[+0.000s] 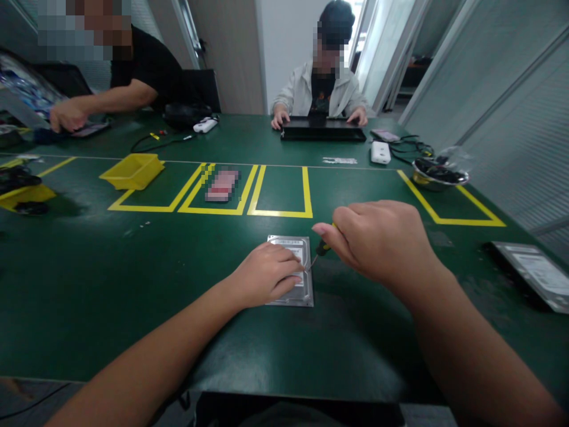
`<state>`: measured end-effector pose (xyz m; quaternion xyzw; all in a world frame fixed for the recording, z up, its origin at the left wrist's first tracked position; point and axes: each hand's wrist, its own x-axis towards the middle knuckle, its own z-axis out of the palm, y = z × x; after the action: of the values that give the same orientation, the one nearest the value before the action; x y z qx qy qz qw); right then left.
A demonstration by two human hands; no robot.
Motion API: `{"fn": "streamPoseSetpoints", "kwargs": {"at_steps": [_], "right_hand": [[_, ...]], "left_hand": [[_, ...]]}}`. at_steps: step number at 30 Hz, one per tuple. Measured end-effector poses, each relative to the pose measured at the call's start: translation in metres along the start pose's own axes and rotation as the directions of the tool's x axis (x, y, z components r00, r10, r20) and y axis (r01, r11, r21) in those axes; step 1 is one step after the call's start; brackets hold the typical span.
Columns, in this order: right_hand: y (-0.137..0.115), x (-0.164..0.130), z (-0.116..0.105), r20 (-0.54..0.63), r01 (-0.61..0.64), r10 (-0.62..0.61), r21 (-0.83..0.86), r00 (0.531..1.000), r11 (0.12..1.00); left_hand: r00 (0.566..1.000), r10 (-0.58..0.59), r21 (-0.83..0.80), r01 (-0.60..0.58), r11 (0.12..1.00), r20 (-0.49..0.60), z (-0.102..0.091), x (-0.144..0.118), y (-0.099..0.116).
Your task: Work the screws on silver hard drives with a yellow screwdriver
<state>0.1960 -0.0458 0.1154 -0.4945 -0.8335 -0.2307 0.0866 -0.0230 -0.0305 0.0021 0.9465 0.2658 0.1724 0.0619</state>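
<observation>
A silver hard drive (304, 296) with a white label lies flat on the green table in front of me. My left hand (273, 273) rests across its top, fingers stretched out and thumb apart, covering much of the label. In my right hand (377, 237) is a screwdriver (323, 248) with a dark and yellow handle, the fist closed around it. Its thin shaft slants down to the drive's right edge, close to my left fingertips. What exactly the tip touches is too small to tell.
Yellow tape rectangles (280, 213) mark the green table (213, 362). A yellow bin (133, 172) stands back left. Another hard drive (533, 273) and a metal bowl (440, 177) of dark items are at right. Across sits a person (299, 89) with hands on a black panel (323, 129); another person (146, 65) works at left.
</observation>
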Motion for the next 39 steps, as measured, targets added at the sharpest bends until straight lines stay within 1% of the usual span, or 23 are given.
{"fn": "streamPoseSetpoints", "kwargs": {"at_steps": [6,8,10,14,16,19,23,29,35,39], "right_hand": [[-0.001,0.000,0.000,0.027,-0.038,0.037,0.037,0.999,0.999],[0.000,0.000,0.001,0.044,-0.048,0.044,0.090,0.998,0.995],[0.002,0.001,0.001,0.074,-0.036,0.023,0.178,0.997,0.983],[0.008,0.000,0.000,0.107,0.033,-0.083,0.404,0.991,0.914],[0.011,0.000,0.000,0.078,0.068,-0.122,0.495,0.990,0.866],[0.015,0.000,0.000,0.017,0.129,-0.172,0.589,0.985,0.798],[0.019,0.000,-0.002,-0.022,0.171,-0.204,0.631,0.979,0.756],[0.025,0.000,-0.007,-0.006,0.177,-0.234,0.671,0.972,0.720],[0.029,-0.001,-0.006,-0.041,0.242,-0.305,0.713,0.951,0.658],[0.028,-0.001,-0.008,-0.044,0.249,-0.320,0.731,0.946,0.635]], "left_hand": [[1.000,0.002,0.008,-0.002,1.000,0.002,-0.001,0.001,0.000],[1.000,0.005,0.012,-0.005,1.000,0.001,-0.001,0.001,0.000],[1.000,0.007,0.019,-0.007,1.000,0.001,-0.001,0.000,0.000],[1.000,0.007,0.024,-0.007,1.000,-0.003,0.000,0.000,0.000],[1.000,0.003,0.020,-0.003,1.000,-0.005,0.001,0.000,0.000],[1.000,-0.001,0.016,0.001,1.000,-0.001,0.000,-0.001,-0.001],[1.000,0.001,0.021,-0.001,1.000,-0.001,0.000,-0.001,-0.001],[1.000,0.005,0.017,-0.006,1.000,0.008,-0.001,-0.001,-0.001],[1.000,0.005,0.015,-0.005,1.000,0.013,-0.002,-0.001,-0.001],[1.000,0.002,0.018,-0.002,1.000,0.016,-0.001,-0.001,-0.001]]}}
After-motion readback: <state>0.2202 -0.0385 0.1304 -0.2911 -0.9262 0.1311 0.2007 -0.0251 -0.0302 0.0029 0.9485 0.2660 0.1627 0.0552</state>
